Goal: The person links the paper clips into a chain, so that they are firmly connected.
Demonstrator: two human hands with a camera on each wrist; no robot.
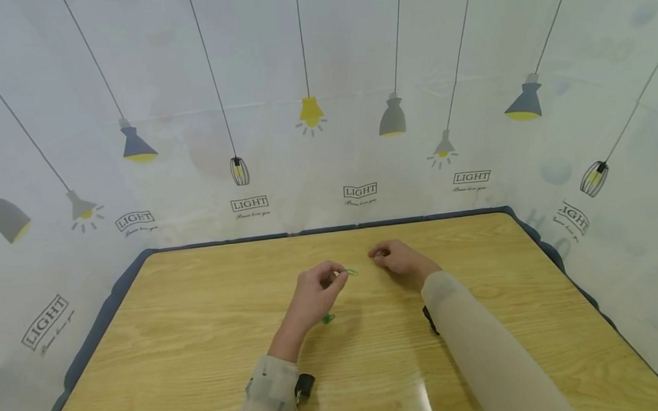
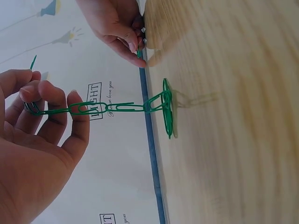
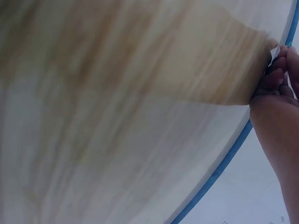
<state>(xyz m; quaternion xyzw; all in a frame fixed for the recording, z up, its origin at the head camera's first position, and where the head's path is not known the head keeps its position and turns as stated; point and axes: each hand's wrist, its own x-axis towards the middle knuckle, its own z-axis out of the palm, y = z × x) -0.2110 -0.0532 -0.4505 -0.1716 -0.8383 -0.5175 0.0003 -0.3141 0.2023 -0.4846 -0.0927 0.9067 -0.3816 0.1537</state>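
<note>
My left hand (image 1: 315, 295) pinches a green paper clip (image 1: 351, 272) between thumb and forefinger, its loop sticking out beyond the fingertips. From that hand hangs a chain of linked green paper clips (image 2: 124, 107), which the left wrist view shows running past the curled fingers. The chain's lower end (image 2: 168, 114) lies bunched on the table. To the right and slightly farther off, my right hand (image 1: 400, 257) is just above the tabletop. Its thumb and fingers pinch another green paper clip (image 2: 138, 52), mostly hidden by the fingertips; only a green tip (image 3: 289, 44) shows in the right wrist view.
Both hands work over a light wooden table (image 1: 202, 333) with a dark blue edging (image 1: 242, 240) along its back and sides. Behind it hangs a white sheet (image 1: 284, 189) printed with lamps and lettering. Dark straps (image 1: 304, 385) sit at the wrists.
</note>
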